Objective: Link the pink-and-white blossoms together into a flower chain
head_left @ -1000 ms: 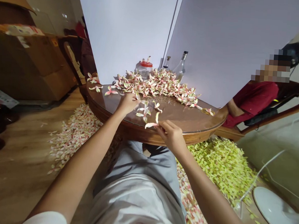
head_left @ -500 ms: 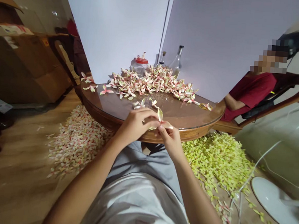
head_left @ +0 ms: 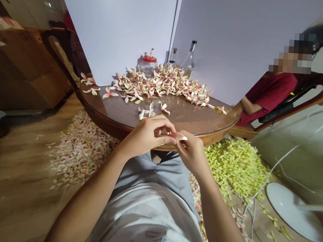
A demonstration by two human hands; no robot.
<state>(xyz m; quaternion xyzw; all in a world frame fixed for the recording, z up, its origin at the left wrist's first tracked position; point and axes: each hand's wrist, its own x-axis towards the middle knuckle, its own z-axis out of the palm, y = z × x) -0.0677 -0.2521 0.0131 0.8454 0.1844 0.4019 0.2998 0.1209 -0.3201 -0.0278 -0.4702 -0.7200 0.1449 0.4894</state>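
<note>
Compared with half a second ago, the petal [head_left: 180, 137] no longer stands up. Your left hand [head_left: 146, 134] and right hand [head_left: 192, 154] both pinch it, just before the near rim of the table [head_left: 210, 129]. Its long axis seemingly points toward 3 o'clock.

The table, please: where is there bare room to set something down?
Bare glass lies between the flower heap and the near rim, right of the loose flowers, past the left hand and right hand pinching a petal. Far side: crowded around jar and bottles.
</note>
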